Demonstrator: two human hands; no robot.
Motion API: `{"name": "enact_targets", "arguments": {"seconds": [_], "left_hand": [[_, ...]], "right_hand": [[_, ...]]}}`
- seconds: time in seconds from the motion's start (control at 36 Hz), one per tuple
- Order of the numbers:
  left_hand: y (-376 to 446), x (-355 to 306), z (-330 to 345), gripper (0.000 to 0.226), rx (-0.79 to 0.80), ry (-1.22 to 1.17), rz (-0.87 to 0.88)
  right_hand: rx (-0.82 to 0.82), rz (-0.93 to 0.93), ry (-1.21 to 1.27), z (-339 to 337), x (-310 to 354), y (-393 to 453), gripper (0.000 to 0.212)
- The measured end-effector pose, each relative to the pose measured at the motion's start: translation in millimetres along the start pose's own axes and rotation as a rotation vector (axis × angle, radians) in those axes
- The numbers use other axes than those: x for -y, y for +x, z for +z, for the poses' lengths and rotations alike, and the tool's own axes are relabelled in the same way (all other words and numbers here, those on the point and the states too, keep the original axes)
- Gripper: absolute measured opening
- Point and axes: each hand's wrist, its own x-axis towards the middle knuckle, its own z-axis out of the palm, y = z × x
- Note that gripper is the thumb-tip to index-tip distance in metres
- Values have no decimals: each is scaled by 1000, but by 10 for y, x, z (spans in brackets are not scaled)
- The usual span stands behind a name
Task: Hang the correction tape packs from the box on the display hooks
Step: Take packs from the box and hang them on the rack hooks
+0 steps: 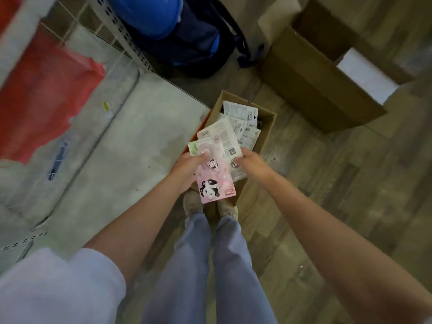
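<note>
A small cardboard box (268,127) stands open on the floor by my feet, with several correction tape packs (240,113) lying in it, white backs up. My left hand (189,168) grips a pink pack with panda drawings (216,183), with a green-edged pack partly hidden behind it. My right hand (251,164) holds a white-backed pack (225,139) by its right edge, just above the box. Both hands are close together over the box's near end. No display hooks are in view.
A grey shelf base (112,160) fills the left, with a perforated upright (121,31) behind it. Red bags (44,94) hang at far left. A blue backpack (187,36) sits at the back. A larger open carton (311,83) stands at the right on the wooden floor.
</note>
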Motion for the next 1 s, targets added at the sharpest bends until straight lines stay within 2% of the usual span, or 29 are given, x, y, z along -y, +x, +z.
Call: {"name": "enact_targets", "arguments": {"seconds": [0.11,0.17,0.28,0.39,0.5,0.56,0.67,0.78,0.92,0.97,1.0], "left_hand": [[-476,-279,18,11,-29,-146,40],[-720,-426,32,21,-43,-182,73],[-1177,-700,-33,44,-201,-142,139],[-1667,-1022,-149,47,-303,-74,257],[-2211,-1291,-349,99,-363,-22,366],[-2399,-1367,-496,107,-445,75,404],[-2935,-1523,-666,74,-481,229,520],[-3361,-1619,-824,64,-513,391,614],[-3805,-1643,-991,19,-431,530,655],[-3980,-1625,-1053,12,-384,579,657],[-4061,-1613,-1080,17,-367,605,647]], "right_hand": [[71,-51,47,-17,362,-447,26],[101,-106,-13,-35,564,-666,30],[135,-176,-101,-88,973,-1012,34],[164,-291,-172,-116,1436,-1387,25],[192,-374,-238,-145,1856,-1745,33],[222,-419,-273,-145,2049,-1905,31],[287,-504,-423,-147,2472,-2254,26],[329,-591,-599,-143,2899,-2625,17],[271,-754,-725,-16,3328,-3023,5],[241,-811,-803,54,3468,-3158,12],[235,-829,-835,91,3525,-3223,13]]}}
